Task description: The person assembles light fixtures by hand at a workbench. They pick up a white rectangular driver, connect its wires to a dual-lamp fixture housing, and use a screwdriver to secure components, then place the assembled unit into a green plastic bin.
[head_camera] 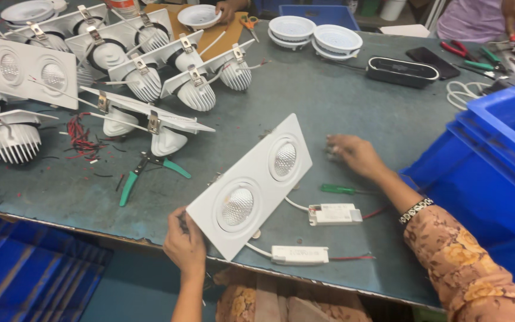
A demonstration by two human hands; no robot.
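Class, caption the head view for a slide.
Left hand tilts a white rectangular twin-lamp downlight on a grey workbench; right hand rests nearby.

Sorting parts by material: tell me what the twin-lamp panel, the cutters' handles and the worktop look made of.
Twin-lamp panel: matte white, thin flat edges, likely painted metal. Cutters: green handles look like smooth plastic sleeves. Worktop: dull grey-green, scuffed, perhaps painted sheet metal.

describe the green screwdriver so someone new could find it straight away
On the grey-green worktable, look just below the right hand, beside the blue crate. The green screwdriver lies flat above a white driver box; unlike the green-handled pliers, it is one slim straight handle.
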